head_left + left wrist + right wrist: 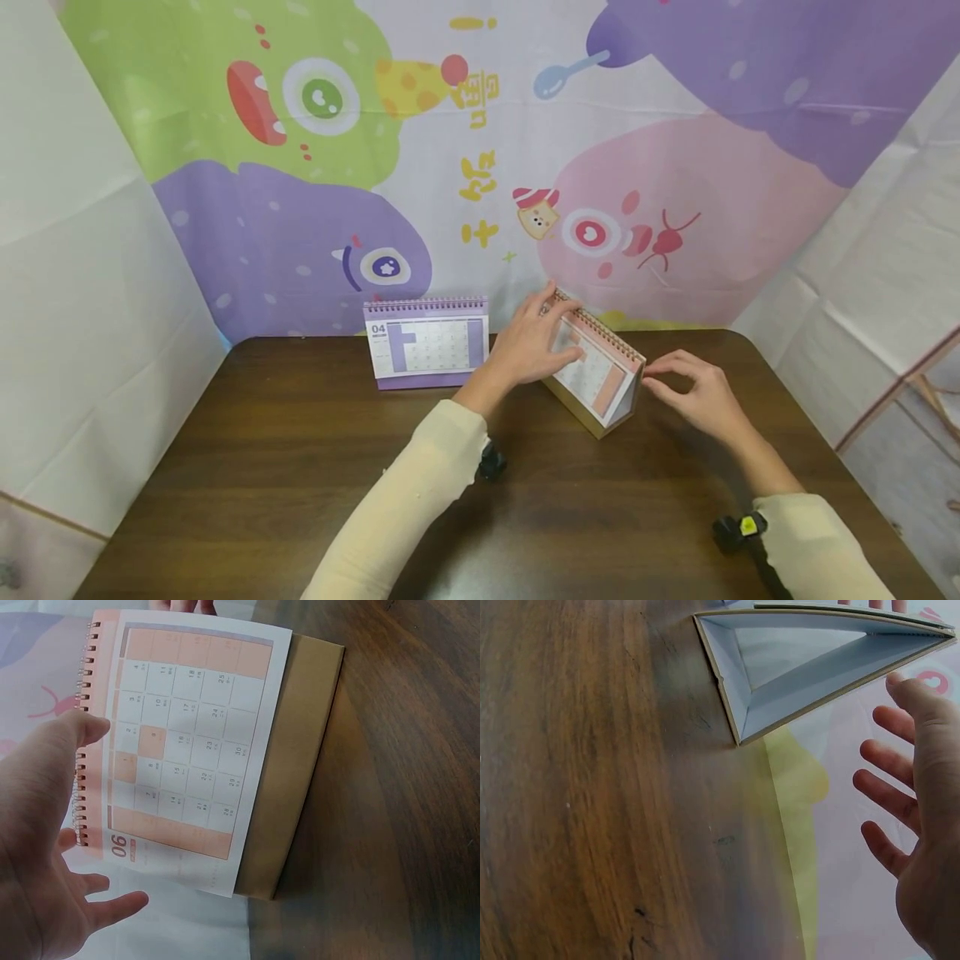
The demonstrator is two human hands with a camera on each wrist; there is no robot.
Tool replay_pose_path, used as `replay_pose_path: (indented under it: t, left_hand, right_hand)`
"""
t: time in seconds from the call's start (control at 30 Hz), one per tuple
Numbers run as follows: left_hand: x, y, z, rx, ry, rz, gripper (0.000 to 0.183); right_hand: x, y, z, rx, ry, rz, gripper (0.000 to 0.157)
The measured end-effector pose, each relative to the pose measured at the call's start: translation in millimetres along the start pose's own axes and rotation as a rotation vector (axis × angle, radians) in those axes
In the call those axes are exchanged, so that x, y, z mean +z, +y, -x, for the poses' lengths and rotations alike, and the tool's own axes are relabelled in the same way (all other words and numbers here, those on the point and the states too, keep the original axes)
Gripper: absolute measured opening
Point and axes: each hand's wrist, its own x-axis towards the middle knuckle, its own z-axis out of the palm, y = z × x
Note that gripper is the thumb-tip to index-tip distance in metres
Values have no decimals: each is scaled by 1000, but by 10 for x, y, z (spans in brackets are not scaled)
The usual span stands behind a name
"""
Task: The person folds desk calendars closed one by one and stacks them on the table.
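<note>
A pink desk calendar stands angled on the table, its page reading 06 in the left wrist view. Spiral rings run along its top and a tan base along its bottom. My left hand is at its upper left, thumb stretched in front of the rings and fingers spread past the left end. Beside the right end is my right hand, thumb and forefinger extended toward it. In the right wrist view the calendar's triangular stand shows hollow from the side, close to the thumb tip; contact there is unclear.
A purple desk calendar showing 04 stands upright to the left, close behind my left wrist. The dark wooden table extends toward me. Behind it hangs a cloth with cartoon figures, with white cloth walls at the sides.
</note>
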Motion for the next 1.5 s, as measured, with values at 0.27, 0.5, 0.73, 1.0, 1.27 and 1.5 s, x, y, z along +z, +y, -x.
replay_pose_path:
  t: [0.27,0.5,0.73,1.0,1.27,1.5]
  left_hand:
    - [-5,13,4,-4,-1,6,76]
    - [-14,27,17,-6,1,7,76]
    - [-3,19,13,-5,1,11,77]
    - [-2,23,7,-12,-4,18,77]
    - [-1,11,-2,-8,-4,21,78]
    - [-7,15,10,0,-2,28,78]
  right_hand:
    - [-7,-12,0,15,-5,0,25]
    - [-13,-7,-6,14,-3,9,24]
    - [-3,5,6,0,26,41,24]
    - [3,-61,-2,-40,76,86,20]
    - [-8,-98,16,-26,99,180,16]
    - [0,-113,36,10,64,155,11]
